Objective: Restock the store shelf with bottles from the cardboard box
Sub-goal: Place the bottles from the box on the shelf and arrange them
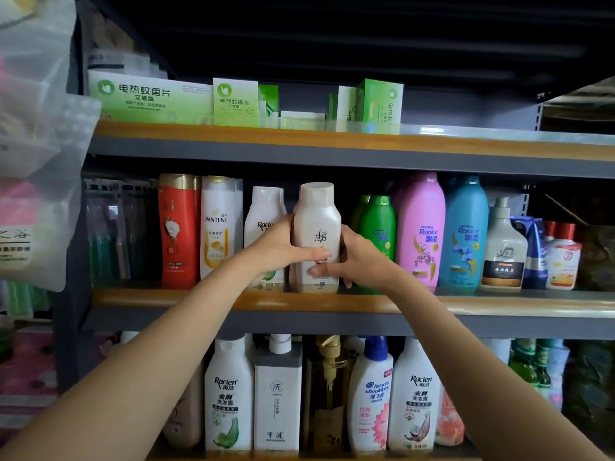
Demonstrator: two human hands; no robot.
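A cream-white shampoo bottle (317, 227) stands upright at the front of the middle shelf (199, 299), between a white Raclen bottle (263, 214) and a green bottle (377, 224). My left hand (286, 247) wraps its left side with the thumb across the front. From the right, my right hand (352, 257) grips its lower part, fingertips on the label. The cardboard box is out of view.
The middle shelf row also holds red, Pantene, pink and blue Rejoice bottles (422, 227). Green boxes (149, 98) sit on the top shelf. The bottom shelf is packed with bottles (229, 394). Plastic bags (36, 144) hang at the left.
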